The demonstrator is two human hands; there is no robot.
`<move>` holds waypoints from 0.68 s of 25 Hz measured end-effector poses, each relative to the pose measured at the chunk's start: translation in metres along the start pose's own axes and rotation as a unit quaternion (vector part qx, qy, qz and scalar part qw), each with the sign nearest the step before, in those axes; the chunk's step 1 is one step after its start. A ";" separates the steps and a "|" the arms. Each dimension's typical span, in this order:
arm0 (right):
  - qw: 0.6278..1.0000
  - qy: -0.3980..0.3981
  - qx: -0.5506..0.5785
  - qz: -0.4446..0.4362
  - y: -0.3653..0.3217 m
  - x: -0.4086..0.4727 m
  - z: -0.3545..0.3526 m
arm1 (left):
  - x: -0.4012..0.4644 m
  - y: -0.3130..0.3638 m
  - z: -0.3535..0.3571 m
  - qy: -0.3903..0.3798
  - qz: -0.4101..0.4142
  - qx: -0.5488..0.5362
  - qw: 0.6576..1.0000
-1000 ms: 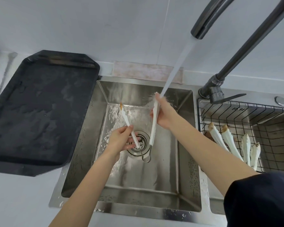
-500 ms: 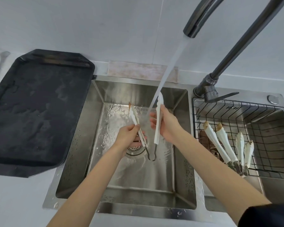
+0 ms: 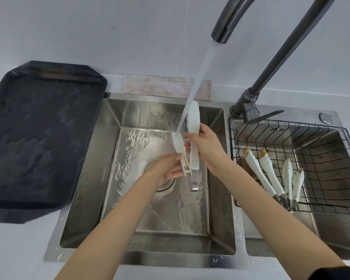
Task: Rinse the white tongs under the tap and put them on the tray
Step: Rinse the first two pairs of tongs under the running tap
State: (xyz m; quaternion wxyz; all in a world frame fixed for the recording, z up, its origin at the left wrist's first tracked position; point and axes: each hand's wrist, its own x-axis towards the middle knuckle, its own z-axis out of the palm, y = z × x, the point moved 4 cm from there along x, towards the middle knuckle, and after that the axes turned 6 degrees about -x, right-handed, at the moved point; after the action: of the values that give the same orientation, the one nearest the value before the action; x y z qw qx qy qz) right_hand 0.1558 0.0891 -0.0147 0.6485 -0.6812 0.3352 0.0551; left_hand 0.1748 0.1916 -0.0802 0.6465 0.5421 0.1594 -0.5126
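White tongs with a metal hinge end hang over the left sink basin, tips up. My right hand grips the right arm of the tongs. My left hand holds the left arm near its lower part. Water runs from the dark tap spout and strikes the left arm's tip. The two arms stand close together. A black tray lies on the counter left of the sink, wet and with nothing on it.
A black wire basket sits in the right basin with two more white tongs, their tips stained brown. The tap's base and lever stand between the basins. A pale cloth strip lies behind the sink.
The tongs' arms have come closer together and risen toward the stream. Water now hits the left arm's tip instead of the right one. Both hands shifted slightly right.
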 end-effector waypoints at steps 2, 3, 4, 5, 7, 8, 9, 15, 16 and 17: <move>0.999 0.030 -0.039 -0.010 0.004 0.002 -0.003 | 0.001 -0.001 -0.001 0.000 -0.006 -0.011 1.000; 0.998 0.051 -0.048 -0.008 0.007 0.004 -0.006 | 0.002 -0.002 -0.002 0.001 -0.011 -0.023 1.000; 0.996 0.070 -0.050 0.000 0.012 0.006 -0.009 | 0.002 -0.003 -0.002 0.001 -0.016 -0.043 0.999; 0.995 0.082 -0.048 0.015 0.018 0.009 -0.012 | 0.003 -0.004 -0.004 0.002 -0.018 -0.071 0.997; 0.994 0.086 -0.042 0.054 0.033 0.015 -0.016 | 0.003 0.000 -0.008 0.016 -0.011 -0.135 0.991; 0.993 0.086 -0.038 0.076 0.041 0.018 -0.016 | 0.004 0.003 -0.010 0.021 0.000 -0.154 0.988; 0.991 0.088 -0.026 0.099 0.049 0.019 -0.016 | 0.004 0.008 -0.010 0.021 0.012 -0.160 0.987; 0.970 0.064 0.094 0.216 0.072 0.014 -0.003 | 0.004 0.035 0.003 0.010 0.053 -0.105 0.993; 0.965 0.057 0.109 0.231 0.074 0.013 -0.001 | 0.004 0.037 0.005 0.009 0.053 -0.109 0.993; 0.961 0.051 0.116 0.244 0.074 0.012 0.001 | 0.006 0.040 0.007 0.008 0.051 -0.115 0.992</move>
State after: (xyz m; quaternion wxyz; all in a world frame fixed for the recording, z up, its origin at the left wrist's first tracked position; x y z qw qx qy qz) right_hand 0.1261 0.0905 -0.0836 0.6719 -0.5006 0.5282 0.1379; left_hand 0.2084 0.1784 -0.0605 0.7285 0.4762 0.1945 -0.4525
